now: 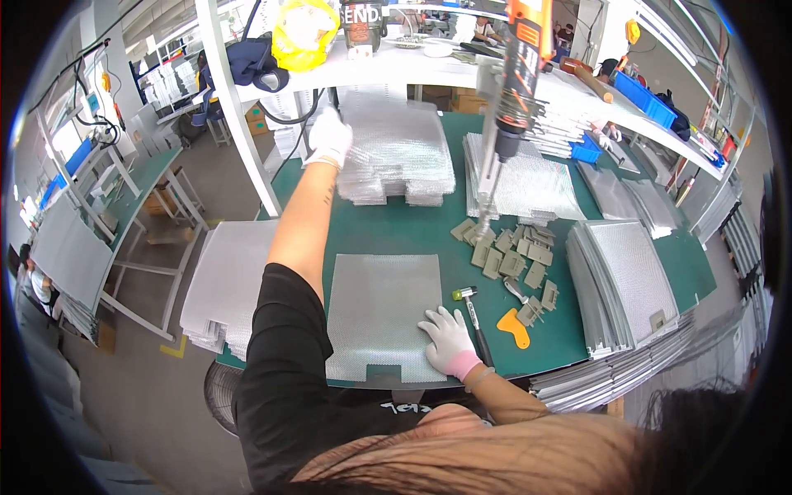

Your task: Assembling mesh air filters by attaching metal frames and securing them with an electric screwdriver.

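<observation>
A grey mesh metal sheet with a notch in its near edge lies flat on the green table in front of me. My right hand, in a white glove with a pink cuff, rests on its right edge with the fingers spread. My left hand, also gloved, is stretched out to the left edge of a far stack of notched sheets. Its fingers are too unclear to show a grip. Beside my right hand lies a small hammer with a green-and-silver head.
Grey-green plastic pieces and an orange scraper lie to the right. A power screwdriver hangs over them. More sheets stand at the right, far right and left. A white shelf crosses the back.
</observation>
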`<state>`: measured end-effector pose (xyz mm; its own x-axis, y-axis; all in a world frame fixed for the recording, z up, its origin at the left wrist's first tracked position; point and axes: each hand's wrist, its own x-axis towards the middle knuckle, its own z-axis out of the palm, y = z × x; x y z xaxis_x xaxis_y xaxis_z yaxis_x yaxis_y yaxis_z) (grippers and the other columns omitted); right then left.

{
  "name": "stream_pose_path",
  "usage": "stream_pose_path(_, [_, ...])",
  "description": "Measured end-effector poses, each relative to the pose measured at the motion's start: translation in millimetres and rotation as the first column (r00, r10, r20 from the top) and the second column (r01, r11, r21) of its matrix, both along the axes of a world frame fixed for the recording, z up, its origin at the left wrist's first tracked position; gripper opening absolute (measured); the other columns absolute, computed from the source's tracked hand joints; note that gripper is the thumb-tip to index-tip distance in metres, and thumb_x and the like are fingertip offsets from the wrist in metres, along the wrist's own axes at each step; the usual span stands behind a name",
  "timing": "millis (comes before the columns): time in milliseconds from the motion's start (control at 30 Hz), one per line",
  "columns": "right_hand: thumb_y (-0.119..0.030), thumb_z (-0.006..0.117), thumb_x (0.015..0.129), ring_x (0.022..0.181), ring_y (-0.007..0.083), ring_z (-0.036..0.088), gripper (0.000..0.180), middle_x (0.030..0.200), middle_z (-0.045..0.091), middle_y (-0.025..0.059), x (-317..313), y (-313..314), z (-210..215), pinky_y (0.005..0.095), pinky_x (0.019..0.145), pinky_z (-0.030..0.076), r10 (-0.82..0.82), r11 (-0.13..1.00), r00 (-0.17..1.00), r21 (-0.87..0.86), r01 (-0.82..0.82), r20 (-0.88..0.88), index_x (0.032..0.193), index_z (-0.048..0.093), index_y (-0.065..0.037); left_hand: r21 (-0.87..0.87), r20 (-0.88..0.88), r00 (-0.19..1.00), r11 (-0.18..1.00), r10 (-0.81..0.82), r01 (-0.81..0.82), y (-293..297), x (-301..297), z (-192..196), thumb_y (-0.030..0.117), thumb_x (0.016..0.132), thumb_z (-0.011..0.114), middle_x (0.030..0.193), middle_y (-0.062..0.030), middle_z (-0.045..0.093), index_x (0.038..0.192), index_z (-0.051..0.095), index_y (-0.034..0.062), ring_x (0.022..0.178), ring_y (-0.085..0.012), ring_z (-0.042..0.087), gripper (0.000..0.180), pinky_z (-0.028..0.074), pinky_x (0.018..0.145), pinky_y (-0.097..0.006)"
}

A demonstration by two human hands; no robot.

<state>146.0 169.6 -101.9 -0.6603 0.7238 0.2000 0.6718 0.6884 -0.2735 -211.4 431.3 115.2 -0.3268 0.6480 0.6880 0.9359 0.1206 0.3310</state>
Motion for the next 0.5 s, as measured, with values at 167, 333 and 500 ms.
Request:
stream_pose_path(167, [-0.019, 0.055, 0.078, 0.14, 0.0361, 0.035, 0.053, 0.143, 0.047, 0.0152, 0, 1, 5, 0.0564, 0.116, 0.02, -0.006, 0.999, 0.998, -0.031, 0.008, 0.055, 0.131, 0.056, -0.012, 0.522, 0.838, -0.106, 0.729, -0.536, 0.442, 8, -50, -12, 0.022, 0.089, 0.069, 0.094, -0.014, 0.067, 0.113, 0.061, 0.0003, 0.088, -0.0218, 0.067, 0.033, 0.055, 0.074, -0.035])
stream_pose_path(333, [-0.02, 0.055, 0.079, 0.14, 0.0358, 0.034, 0.053, 0.144, 0.046, 0.015, -6, -2, 4, 0.0561, 0.117, 0.019, 0.027, 1.0, 0.999, -0.011, -0.027, 0.032, 0.131, 0.057, -0.012, 0.324, 0.943, -0.052, 0.871, -0.329, 0.368, -8, -74, -53, 0.017, 0.097, 0.056, 0.098, -0.0136, 0.065, 0.115, 0.056, 0.0005, 0.085, -0.0266, 0.065, 0.024, 0.055, 0.071, -0.038])
stream_pose_path(500, [-0.02, 0.055, 0.078, 0.14, 0.0364, 0.035, 0.053, 0.143, 0.047, 0.0154, 2, -2, -1, 0.0559, 0.117, 0.02, -0.008, 1.0, 1.0, -0.024, 0.009, 0.017, 0.13, 0.057, -0.012, 0.516, 0.856, -0.261, 0.771, -0.447, 0.374, 16, -59, -72, 0.014, 0.097, 0.055, 0.106, -0.0152, 0.062, 0.115, 0.053, 0.002, 0.097, -0.0296, 0.063, 0.021, 0.052, 0.078, -0.043])
